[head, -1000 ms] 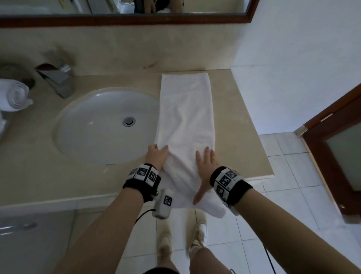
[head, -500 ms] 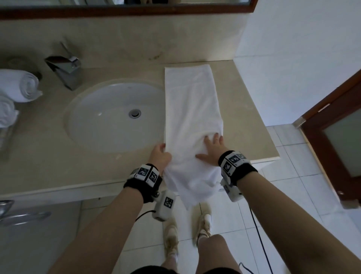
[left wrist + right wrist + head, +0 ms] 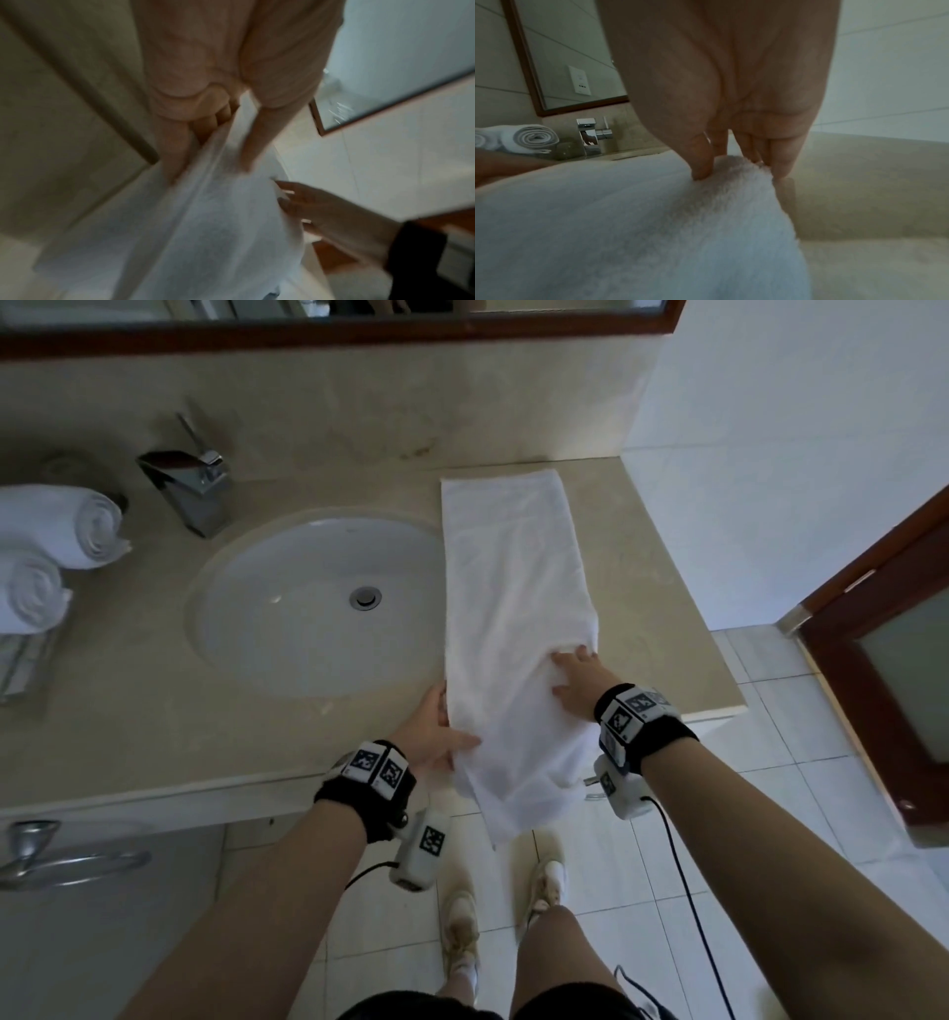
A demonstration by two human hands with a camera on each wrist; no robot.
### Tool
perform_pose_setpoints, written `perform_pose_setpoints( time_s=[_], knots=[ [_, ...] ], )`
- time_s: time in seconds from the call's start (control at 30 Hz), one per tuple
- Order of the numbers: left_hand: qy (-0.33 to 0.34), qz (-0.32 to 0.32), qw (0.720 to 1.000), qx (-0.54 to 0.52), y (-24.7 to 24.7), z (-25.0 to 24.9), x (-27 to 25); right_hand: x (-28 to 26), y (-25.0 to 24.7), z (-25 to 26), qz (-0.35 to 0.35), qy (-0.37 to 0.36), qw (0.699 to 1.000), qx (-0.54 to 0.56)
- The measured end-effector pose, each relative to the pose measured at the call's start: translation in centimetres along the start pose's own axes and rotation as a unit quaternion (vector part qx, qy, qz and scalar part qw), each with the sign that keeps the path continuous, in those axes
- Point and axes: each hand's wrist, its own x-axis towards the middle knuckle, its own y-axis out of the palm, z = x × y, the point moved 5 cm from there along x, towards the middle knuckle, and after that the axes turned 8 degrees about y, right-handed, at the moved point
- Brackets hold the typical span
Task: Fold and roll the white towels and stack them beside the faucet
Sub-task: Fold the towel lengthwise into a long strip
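A long folded white towel (image 3: pixel 513 588) lies on the beige counter (image 3: pixel 128 711) to the right of the sink, and its near end hangs over the front edge. My left hand (image 3: pixel 436 731) pinches the towel's left edge near the counter front, thumb on top and fingers beneath the cloth (image 3: pixel 205 223). My right hand (image 3: pixel 575 675) grips the right edge a little farther back; in the right wrist view the thumb (image 3: pixel 702 168) presses into the pile (image 3: pixel 628 223) and the fingers wrap the edge. Two rolled white towels (image 3: pixel 67 526) are stacked left of the chrome faucet (image 3: pixel 192 490).
The oval white sink (image 3: pixel 308 608) lies between the faucet and the flat towel. A mirror hangs above the backsplash. A white wall bounds the counter on the right, with a brown door (image 3: pixel 898 660) beyond it. A chrome towel ring (image 3: pixel 51 855) hangs below the counter at left.
My right hand slid from the towel's middle to its right edge and took hold. My left hand closed on the left edge. The hanging end swung a little.
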Motion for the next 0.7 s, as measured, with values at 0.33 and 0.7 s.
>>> perform_pose_setpoints(
  time_s=[0.33, 0.7],
  knots=[
    [-0.006, -0.044, 0.998, -0.038, 0.1, -0.1, 0.0, -1.8, -1.0, -1.6, -0.143, 0.082, 0.983, 0.080],
    [0.098, -0.155, 0.961, 0.208, -0.9, -0.8, 1.4, -1.6, -0.1, -4.3, -0.073, 0.138, 0.957, 0.246]
  ],
)
